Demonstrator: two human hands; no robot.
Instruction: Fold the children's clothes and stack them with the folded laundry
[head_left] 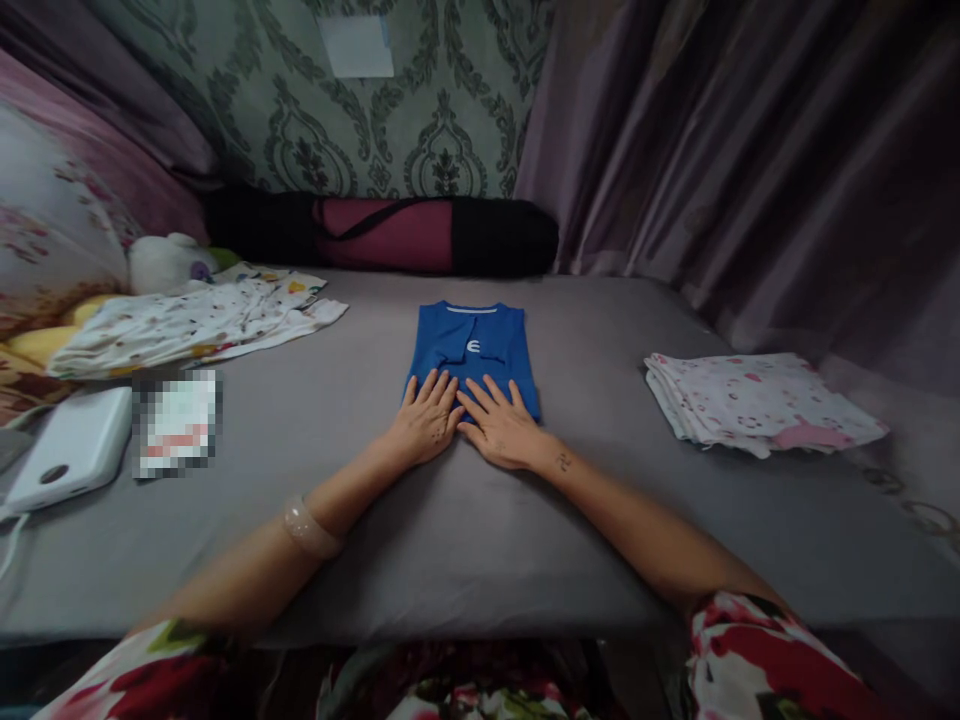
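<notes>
A blue shirt (508, 330) lies folded in the middle of the bed (360, 390), right in front of the person. Its collar (472, 310) points away, towards the patterned wall (450, 110), and its hem end faces the person. The length seems to run straight out from the hands, though from here that direction is foreshortened. Both short sleeves (452, 347) are turned inward over the front, and beside them shows a white mark (473, 347) like a curved E, perhaps only part of a print.

The hands cover much of the near end, so I can't make out the whole hem edge. A packet (178, 425) off to the left is blurred into squares and unreadable; the white device (71, 450) near it has a cable that runs out of sight.

The left hand (426, 415) and right hand (499, 425) rest palm down on the shirt, fingers spread and aimed at the collar, thumbs meeting or nearly so. Each grip is flat and loose, clasping nothing. The forearms reach in from either side, angling together, a pale bangle (310, 530) on the left one; the upper arms vanish into floral cuffs (765, 655).
</notes>
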